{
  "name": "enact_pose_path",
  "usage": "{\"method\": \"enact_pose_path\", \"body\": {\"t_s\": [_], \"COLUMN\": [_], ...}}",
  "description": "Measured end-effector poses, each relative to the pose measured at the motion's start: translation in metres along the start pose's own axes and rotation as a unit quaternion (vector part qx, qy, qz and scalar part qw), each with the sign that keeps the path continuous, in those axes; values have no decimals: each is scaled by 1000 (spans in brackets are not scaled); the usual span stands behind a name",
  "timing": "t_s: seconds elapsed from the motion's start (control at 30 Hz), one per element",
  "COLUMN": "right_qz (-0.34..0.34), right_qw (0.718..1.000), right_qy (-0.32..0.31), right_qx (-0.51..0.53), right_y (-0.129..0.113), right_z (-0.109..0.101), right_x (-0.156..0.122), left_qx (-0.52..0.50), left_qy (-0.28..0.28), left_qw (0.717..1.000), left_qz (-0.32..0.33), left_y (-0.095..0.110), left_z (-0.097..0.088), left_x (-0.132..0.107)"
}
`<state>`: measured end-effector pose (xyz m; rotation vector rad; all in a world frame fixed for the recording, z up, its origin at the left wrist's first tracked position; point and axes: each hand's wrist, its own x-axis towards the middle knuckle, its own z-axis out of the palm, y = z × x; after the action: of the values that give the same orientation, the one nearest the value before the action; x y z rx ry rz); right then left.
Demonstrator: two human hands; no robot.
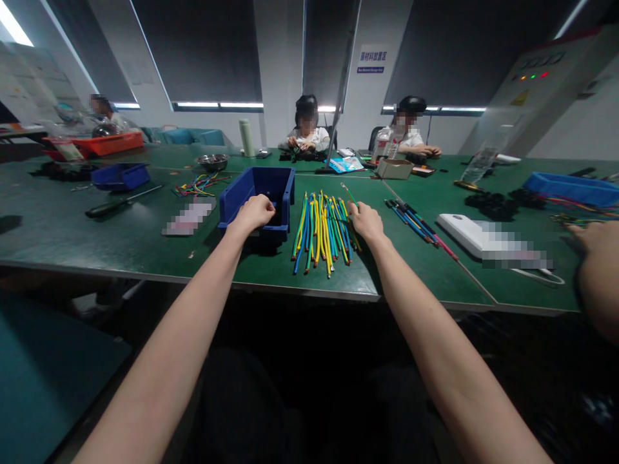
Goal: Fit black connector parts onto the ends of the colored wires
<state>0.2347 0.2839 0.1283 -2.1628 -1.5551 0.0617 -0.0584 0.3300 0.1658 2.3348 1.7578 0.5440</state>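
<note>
My left hand point(257, 212) is at the front opening of a dark blue plastic bin point(256, 177), its fingers curled together inside; whatever they may hold is hidden. Pinched in my right hand point(366, 220) is a thin green wire point(350, 195) with a metal terminal at its upper end, pointing up and to the left. Between the two hands lies a spread bundle of short yellow, green and blue wires point(319, 225), roughly side by side on the green table, with metal terminals showing at several ends.
Right of my right hand lie blue wires with black sleeves point(411, 220) and a white power bank point(461, 235). A co-worker's hand point(592, 238) reaches in at the right edge. Leftward are a screwdriver point(123, 202), loose coloured wires point(198, 185) and a metal bowl point(213, 161). Several people sit beyond.
</note>
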Motion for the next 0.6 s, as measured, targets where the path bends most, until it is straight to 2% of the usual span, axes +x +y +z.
{"method": "enact_pose_path", "body": {"t_s": [0.23,0.37,0.6], "right_qz": [-62,-78,-119], "right_qw": [996,995,991], "right_qy": [46,47,0], "right_qx": [42,50,64], "right_y": [-6,-10,-14], "right_z": [-3,-7,-4], "right_x": [-3,-6,-8], "left_qx": [31,30,30], "left_qy": [15,33,78], "left_qw": [999,999,994], "left_qz": [18,17,-69], "left_y": [1,4,6], "left_z": [-3,-4,-4], "left_x": [-3,-7,-14]}}
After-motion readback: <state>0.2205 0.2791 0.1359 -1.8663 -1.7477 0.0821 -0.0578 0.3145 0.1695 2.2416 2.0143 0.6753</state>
